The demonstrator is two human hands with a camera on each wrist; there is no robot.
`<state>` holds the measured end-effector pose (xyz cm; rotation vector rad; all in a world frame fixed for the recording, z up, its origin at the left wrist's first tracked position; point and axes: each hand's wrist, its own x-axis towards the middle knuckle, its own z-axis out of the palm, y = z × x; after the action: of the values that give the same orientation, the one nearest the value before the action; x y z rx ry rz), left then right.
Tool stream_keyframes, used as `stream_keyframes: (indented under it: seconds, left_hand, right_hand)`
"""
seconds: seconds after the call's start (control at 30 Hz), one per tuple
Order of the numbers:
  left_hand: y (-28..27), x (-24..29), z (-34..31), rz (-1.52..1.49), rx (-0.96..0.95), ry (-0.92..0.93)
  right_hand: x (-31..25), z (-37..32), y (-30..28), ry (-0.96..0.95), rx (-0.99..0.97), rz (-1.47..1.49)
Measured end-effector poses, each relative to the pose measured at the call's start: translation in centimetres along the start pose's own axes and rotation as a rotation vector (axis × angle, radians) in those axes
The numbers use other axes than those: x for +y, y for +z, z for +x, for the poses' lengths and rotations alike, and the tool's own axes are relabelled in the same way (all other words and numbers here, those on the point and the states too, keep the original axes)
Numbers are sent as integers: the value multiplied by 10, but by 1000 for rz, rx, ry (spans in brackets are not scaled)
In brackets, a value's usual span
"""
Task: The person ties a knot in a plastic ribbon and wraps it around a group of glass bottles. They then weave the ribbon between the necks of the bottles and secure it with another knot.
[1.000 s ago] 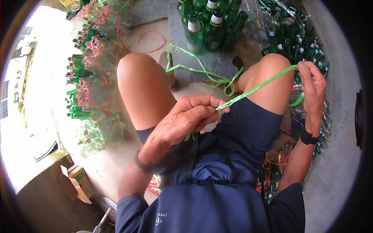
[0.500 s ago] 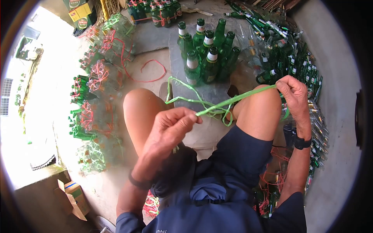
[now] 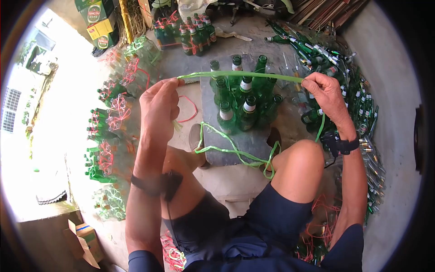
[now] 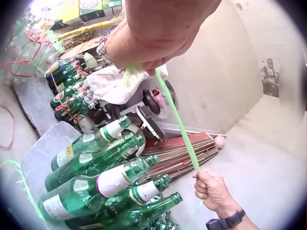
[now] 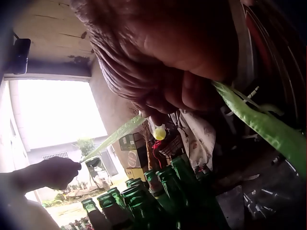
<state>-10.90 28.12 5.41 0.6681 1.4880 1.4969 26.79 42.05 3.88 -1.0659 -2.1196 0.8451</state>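
Note:
A green plastic strap [image 3: 244, 74] is stretched between both hands, above a cluster of upright green bottles [image 3: 247, 111] on a grey slab [image 3: 222, 156]. My left hand [image 3: 158, 102] pinches one end, with a short tail hanging below the palm. On the other side my right hand [image 3: 328, 95] pinches the strap, whose rest hangs down behind the wrist. A loose length of strap [image 3: 231, 149] lies in front of the bottles. In the left wrist view the strap [image 4: 180, 124] runs taut to the right hand [image 4: 213, 191].
Bundles of bottles tied with red strap [image 3: 195, 38] stand at the back. Rows of tied clear and green bottles [image 3: 106, 154] line the left. Loose bottles [image 3: 358, 99] are piled at the right. An open cardboard box [image 3: 86, 240] sits at lower left.
Both hands have moved forward over the bottles, the left also going left and up, so the strap between them is longer and nearly level. The head view has shifted, showing more of the back.

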Motion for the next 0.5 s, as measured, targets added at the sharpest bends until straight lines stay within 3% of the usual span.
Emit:
stream_keyframes:
  seconds: [0.2, 0.5]
  left_hand:
    - [9, -12, 79, 52, 89, 143]
    - [13, -95, 147, 209, 272, -29]
  right_hand:
    - [37, 77, 28, -52, 128, 8]
    - [112, 131, 84, 113, 23, 14]
